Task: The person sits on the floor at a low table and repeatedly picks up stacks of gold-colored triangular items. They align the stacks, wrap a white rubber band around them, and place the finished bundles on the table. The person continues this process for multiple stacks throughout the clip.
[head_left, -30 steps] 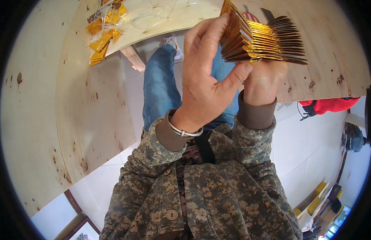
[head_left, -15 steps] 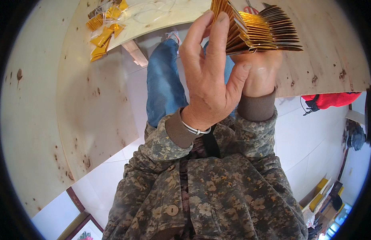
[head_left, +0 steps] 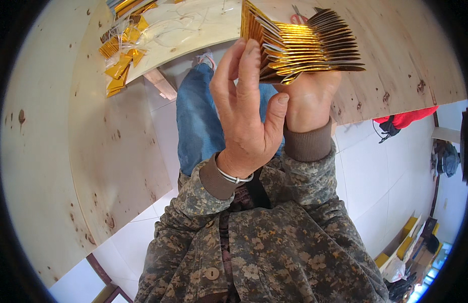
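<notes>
A pleated bundle of gold foil paper (head_left: 307, 43) is held up over the wooden table, its many layers fanned out on both sides of a narrower middle. My right hand (head_left: 312, 93) carries it from below, with its fingers hidden behind the paper. My left hand (head_left: 251, 108) has its fingers stretched upward and its thumb apart. The tips of those fingers rest against the bundle's left fan. A metal bangle (head_left: 234, 178) circles my left wrist.
Folded gold paper pieces (head_left: 120, 70) lie at the table's far left with clear plastic strands (head_left: 181, 22) beside them. Red-handled scissors (head_left: 298, 18) sit behind the bundle. The wooden tabletop (head_left: 395, 60) curves around me. A red item (head_left: 408, 118) is below its right edge.
The whole view has shifted, so the table and its contents appear lower and farther left. The bundle and both hands have come slightly left, with my left fingers still at the fan.
</notes>
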Available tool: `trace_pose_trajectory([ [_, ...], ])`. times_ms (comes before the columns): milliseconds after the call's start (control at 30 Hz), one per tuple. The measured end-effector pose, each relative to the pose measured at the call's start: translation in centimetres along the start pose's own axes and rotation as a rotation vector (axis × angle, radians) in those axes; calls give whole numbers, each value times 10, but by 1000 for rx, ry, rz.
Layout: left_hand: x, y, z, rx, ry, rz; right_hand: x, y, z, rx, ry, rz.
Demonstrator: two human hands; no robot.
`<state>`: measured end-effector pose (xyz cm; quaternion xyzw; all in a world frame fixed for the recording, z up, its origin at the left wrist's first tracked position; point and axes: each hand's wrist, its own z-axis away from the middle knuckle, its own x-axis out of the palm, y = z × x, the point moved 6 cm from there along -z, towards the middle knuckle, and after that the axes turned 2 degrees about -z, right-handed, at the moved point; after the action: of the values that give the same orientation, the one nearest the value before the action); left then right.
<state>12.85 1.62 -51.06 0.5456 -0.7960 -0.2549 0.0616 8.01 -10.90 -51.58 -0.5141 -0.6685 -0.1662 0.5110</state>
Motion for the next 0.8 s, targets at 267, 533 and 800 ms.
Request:
trace_pose_trajectory([
  [267,7,-6,8,-23,9,132,-8,-21,4,-300,212,277],
  [533,13,0,11,-11,-41,108,-5,-23,0,-336,210,8],
  [800,14,1,11,-28,-99,73,-4,-19,-5,-206,103,144],
])
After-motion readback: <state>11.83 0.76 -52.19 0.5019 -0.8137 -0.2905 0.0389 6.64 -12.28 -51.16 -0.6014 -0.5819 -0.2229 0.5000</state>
